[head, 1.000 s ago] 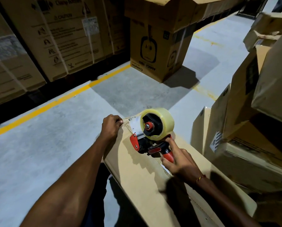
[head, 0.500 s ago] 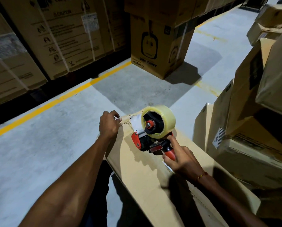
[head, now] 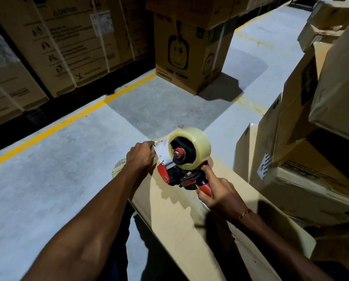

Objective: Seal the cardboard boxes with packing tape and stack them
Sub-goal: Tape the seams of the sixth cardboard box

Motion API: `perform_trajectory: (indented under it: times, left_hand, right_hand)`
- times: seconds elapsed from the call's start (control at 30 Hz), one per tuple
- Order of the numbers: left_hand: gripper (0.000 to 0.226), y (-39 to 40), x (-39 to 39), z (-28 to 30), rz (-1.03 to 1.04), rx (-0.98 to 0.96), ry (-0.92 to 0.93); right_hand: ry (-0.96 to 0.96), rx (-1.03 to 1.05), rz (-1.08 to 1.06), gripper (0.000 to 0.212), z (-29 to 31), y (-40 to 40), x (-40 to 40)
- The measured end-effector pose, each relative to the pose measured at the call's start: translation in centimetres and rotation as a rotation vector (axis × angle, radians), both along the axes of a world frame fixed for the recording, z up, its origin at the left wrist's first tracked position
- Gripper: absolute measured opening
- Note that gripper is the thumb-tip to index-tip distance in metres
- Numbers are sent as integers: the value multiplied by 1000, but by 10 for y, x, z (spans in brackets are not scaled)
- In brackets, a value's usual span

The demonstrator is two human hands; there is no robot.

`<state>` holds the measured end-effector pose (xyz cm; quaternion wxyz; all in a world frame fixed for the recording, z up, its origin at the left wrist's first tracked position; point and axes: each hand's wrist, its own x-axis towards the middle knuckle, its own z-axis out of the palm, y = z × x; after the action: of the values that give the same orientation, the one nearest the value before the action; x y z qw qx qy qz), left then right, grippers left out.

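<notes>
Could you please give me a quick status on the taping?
Right hand grips red-handled tape dispenser. Left hand pinches tape end at far edge of long brown cardboard box. Nothing in the way.

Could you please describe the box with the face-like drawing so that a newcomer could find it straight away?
Follow the yellow floor line to its far end. There a tall cardboard box stands alone on the grey floor, beyond the tape dispenser. Only it carries a black face-like drawing, with upside-down lettering beneath.
</notes>
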<state>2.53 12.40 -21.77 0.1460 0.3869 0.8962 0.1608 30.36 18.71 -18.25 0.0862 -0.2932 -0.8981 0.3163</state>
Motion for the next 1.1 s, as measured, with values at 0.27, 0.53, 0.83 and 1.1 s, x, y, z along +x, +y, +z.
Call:
perform_trajectory:
  times: [0.27,0.53,0.83,1.1]
  left_hand:
    - [34,-12,3,11,20,-174,-57]
    - [60,-75,32,17,-23,-118,-153]
    - [55,-98,40,-4,-59,-2,-31]
    - [78,-114,46,-19,-300,-119,264]
  right_hand:
    - [-122,119,69,59,12,-3,-3]
    - [-289,241,192,64,28,-31,4]
    - [-386,166,238,75,25,-48,18]
    - [-343,272,230,73,22,-46,22]
